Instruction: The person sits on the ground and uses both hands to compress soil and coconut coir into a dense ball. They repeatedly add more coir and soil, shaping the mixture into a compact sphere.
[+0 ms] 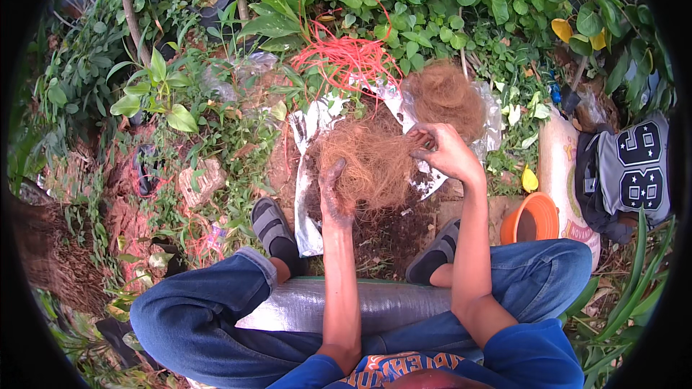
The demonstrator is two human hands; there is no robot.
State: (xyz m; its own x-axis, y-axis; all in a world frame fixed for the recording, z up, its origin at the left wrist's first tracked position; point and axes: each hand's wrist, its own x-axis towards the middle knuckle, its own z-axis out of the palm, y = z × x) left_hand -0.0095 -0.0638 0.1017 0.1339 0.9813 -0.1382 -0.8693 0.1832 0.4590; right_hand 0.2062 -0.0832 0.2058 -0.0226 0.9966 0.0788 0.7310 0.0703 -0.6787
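Observation:
A loose, tangled clump of brown coconut fibre [371, 162] is held up in front of me, over a torn white and silver sheet [308, 223] with dark soil [389, 234] on it. My left hand [334, 194], smeared with dirt, grips the clump's left side with the thumb pointing up; its other fingers are hidden behind the fibre. At the right edge of the clump, my right hand [448, 153] has its fingers curled and pinched on the strands. A second, rounder heap of coconut fibre [445, 97] lies on clear plastic beyond my right hand.
A tangle of red plastic string [346, 61] lies at the far side. To my right are an orange pot [530, 217], a pale sack [559, 151] and a folded grey garment [627, 166]. A stone [202, 181] lies left. Leafy plants [432, 0] border the far side.

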